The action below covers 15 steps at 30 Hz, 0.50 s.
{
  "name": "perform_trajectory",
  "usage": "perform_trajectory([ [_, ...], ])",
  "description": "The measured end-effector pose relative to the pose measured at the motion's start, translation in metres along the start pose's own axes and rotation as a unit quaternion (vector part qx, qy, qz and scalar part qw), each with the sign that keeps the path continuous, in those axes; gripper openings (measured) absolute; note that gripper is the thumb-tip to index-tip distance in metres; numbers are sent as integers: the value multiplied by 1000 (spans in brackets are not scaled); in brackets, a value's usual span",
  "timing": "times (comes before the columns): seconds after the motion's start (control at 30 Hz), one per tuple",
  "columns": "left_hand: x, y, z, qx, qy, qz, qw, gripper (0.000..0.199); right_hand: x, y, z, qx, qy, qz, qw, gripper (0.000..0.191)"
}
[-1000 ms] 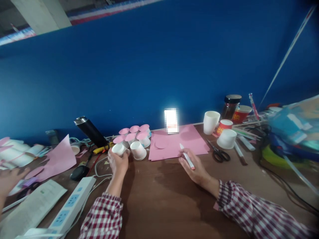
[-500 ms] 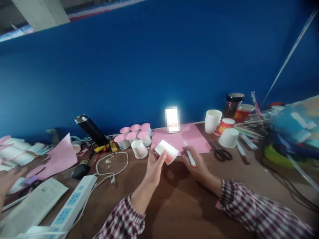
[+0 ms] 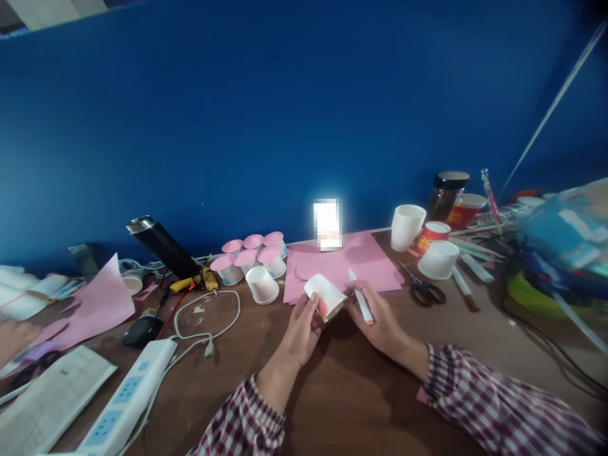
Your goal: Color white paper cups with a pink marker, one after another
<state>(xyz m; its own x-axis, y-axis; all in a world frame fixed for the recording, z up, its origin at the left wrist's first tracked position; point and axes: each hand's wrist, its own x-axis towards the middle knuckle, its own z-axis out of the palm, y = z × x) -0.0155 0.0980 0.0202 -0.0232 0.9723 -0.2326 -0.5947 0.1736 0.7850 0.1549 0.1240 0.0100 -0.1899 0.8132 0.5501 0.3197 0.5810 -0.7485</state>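
My left hand [image 3: 303, 329] is closed round a white paper cup [image 3: 327, 292], which lies tilted on its side in the air and shows a reddish patch on its wall. Close to the cup's right end, my right hand [image 3: 377, 316] grips a white marker [image 3: 361, 301] with a reddish end; its fingers partly hide behind the marker. Beyond both hands, pink paper sheets [image 3: 346, 263] lie on the table. A second white paper cup [image 3: 262, 285] stands left of my hands, before several cups with pink round tops [image 3: 247, 258].
Scissors [image 3: 425, 291], an upturned white cup [image 3: 437, 261] and a red cup [image 3: 433, 235] lie to the right. On the left are a power strip [image 3: 126, 396], a looped white cable [image 3: 209, 345], a black flask [image 3: 164, 248] and another person's hand [image 3: 16, 339].
The cup in my left hand has turned and come slightly lower and to the right, nearer my right hand. The view has shifted a little. The other person's hand has moved at the left edge.
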Motion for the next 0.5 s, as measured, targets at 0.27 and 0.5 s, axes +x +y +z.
perform_trajectory([
  [0.27,-6,3,-1,-6,-57,1,998,40,2,1,-2,-4,0,-3,1000,21],
  [0.5,-7,5,0,-10,-90,5,996,47,2,-2,-2,13,33,9,999,17],
])
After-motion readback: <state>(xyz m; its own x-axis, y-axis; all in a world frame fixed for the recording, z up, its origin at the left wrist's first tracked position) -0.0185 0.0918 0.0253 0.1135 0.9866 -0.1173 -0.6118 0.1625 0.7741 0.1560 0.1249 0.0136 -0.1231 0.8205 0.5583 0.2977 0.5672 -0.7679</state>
